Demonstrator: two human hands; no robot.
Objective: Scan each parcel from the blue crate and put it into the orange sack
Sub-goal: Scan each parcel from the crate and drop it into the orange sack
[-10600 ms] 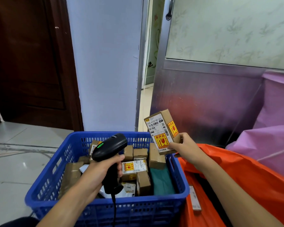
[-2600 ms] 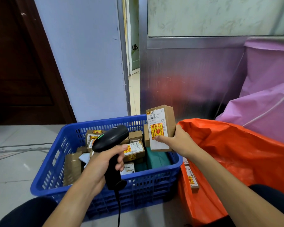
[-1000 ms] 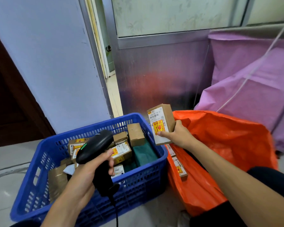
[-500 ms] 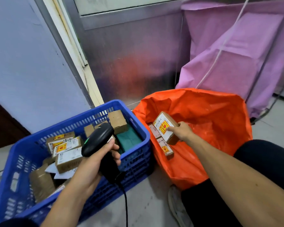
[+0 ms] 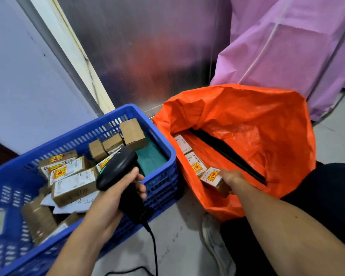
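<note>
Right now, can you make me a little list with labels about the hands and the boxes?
Left hand: holds the black scanner by the blue crate
Right hand: holds a labelled parcel low inside the orange sack
Crate: many parcels to scan, plus a green packet
Sack: two more parcels lie beside the held one

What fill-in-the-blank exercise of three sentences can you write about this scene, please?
1. The left hand grips a black ____.
2. The right hand holds a parcel inside the ____ sack.
3. A green packet lies in the ____ crate.
Missing words: scanner; orange; blue.
</note>
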